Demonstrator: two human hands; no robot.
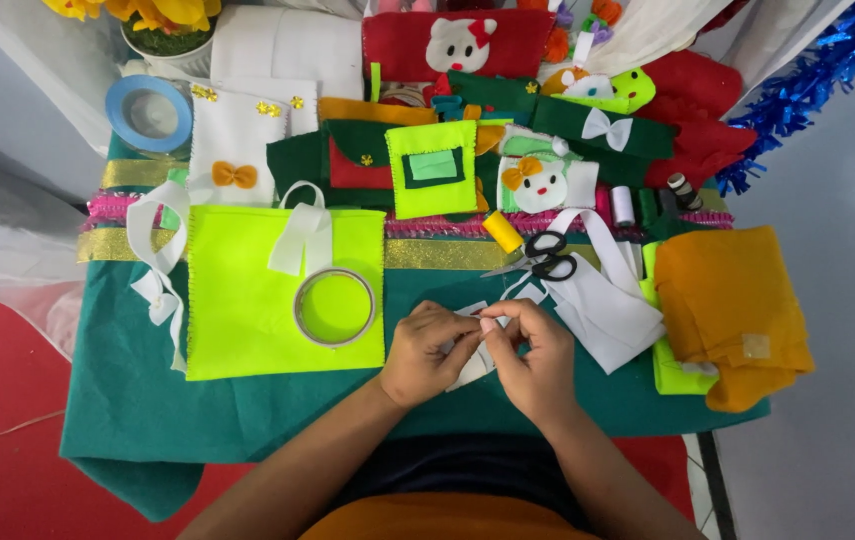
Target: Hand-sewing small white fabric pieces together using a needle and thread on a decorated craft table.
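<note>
Far left, a blue tape roll (pixel 149 113) is lying at the far corner of the green felt cloth (pixel 148 420), well apart from the work. Moving right, a neon yellow felt bag (pixel 248 320) is lying flat on the cloth, with a clear tape ring (pixel 335 307) resting on its right half and a white ribbon handle (pixel 303 235) looping over its far edge.

Just right of the bag, the left hand (pixel 426 355) is pinching the near-left end of a small white felt strip (pixel 471 368); its fingers are closed on the piece. The right hand (pixel 533 355) is meeting it from the right, fingertips closed on the strip's far end, thumbs nearly touching. The strip is sitting between the two hands at the near middle of the cloth, its long axis running roughly from near to far with a slight tilt to the left. Both hands are equally close to it; neither is leading.

Beyond the hands, black-handled scissors (pixel 543 256) are lying near a yellow thread spool (pixel 502 232), blades pointing left. To the right, a white felt piece (pixel 603 310) is lying just beside the right hand, and folded orange felt (pixel 738 310) is lying at the cloth's right edge. Open cloth is showing on the near side, left of the forearms.
</note>
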